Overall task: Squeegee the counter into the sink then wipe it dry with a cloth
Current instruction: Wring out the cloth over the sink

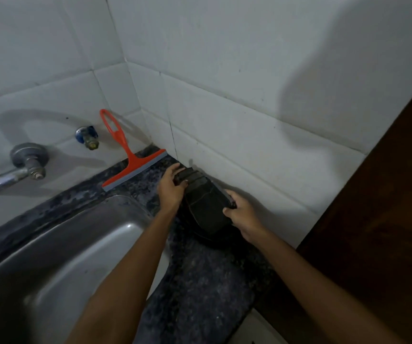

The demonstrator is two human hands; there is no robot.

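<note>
Two hands, left (pixel 171 188) and right (pixel 243 214), each grip one dark cloth (pixel 205 204) on the surface (pixel 200 281); one orange squeegee (pixel 131 167) lies beside one sink (pixel 58 256).

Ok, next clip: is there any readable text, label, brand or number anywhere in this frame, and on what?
None can be read.
Orange squeegee: no visible marking.
Dark cloth held by the left hand and right hand: only stitching, no label.
Tap, sink and wall tiles: plain.
</note>
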